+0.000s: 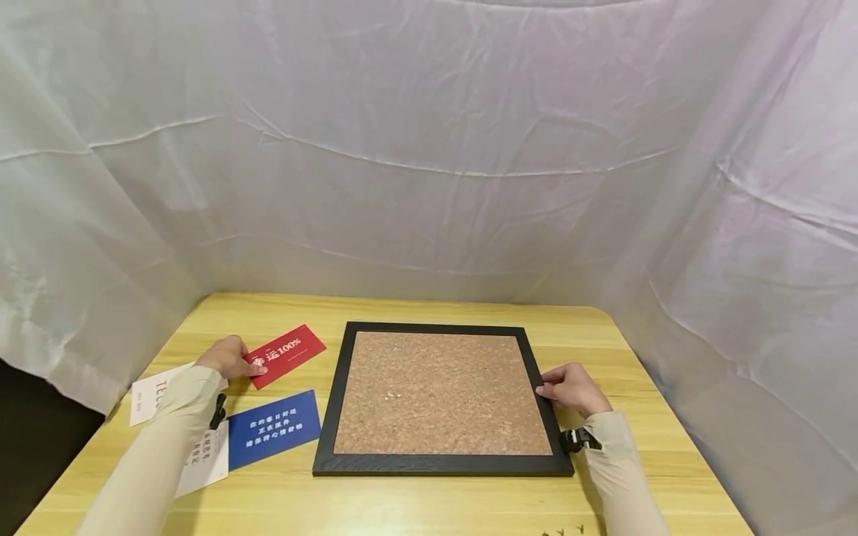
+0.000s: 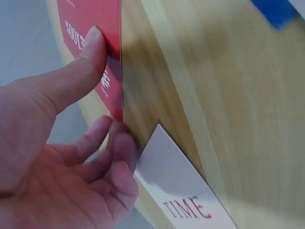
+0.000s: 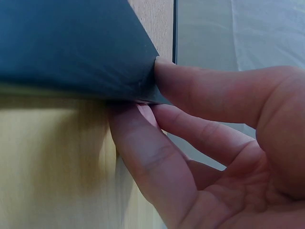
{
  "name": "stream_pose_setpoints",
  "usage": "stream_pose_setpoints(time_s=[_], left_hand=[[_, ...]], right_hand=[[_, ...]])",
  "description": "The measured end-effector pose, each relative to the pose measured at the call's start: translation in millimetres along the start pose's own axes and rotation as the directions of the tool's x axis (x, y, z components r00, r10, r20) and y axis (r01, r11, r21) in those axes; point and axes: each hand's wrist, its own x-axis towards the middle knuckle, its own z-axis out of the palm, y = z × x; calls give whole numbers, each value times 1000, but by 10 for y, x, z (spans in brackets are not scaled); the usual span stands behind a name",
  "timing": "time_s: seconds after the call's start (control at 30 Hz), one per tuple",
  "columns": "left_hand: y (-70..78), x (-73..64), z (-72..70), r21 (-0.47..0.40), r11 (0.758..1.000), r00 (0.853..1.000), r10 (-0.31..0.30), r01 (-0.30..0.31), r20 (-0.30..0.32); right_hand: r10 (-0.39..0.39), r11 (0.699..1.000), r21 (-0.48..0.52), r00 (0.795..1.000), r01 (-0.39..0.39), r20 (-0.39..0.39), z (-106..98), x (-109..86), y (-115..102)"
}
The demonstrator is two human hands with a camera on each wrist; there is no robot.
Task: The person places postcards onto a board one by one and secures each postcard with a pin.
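My left hand point(image 1: 228, 359) pinches the near left end of a red card point(image 1: 290, 354) printed with white characters and "100%". In the left wrist view the thumb lies on the card's face, and the other fingers curl at its edge. A black-framed corkboard point(image 1: 442, 394) lies flat at the middle of the table. My right hand point(image 1: 571, 385) grips the board's right side. Seen from the right wrist, the thumb presses the dark frame point(image 3: 71, 47) from above while fingertips meet its lower edge, partly hidden.
Beside my left forearm lie a blue card point(image 1: 275, 426) with white writing and two white cards, one reading "TIME" point(image 2: 176, 186), partly covered by the arm. Several tiny dark pieces point(image 1: 561, 531) sit at the wooden table's point(image 1: 402, 510) front edge. Pale curtains point(image 1: 429, 223) enclose it.
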Motion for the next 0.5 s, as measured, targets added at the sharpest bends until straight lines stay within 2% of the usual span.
stream_pose_setpoints(time_s=[0.33, 0.5], left_hand=[[30, 18, -11, 25, 1000, 1000, 8, -8, -25], [-27, 29, -28, 32, 999, 1000, -11, 11, 4]], right_hand=[[1, 1000, 14, 1000, -1, -2, -6, -22, -7], [3, 1000, 9, 1000, -3, -10, 10, -2, 15]])
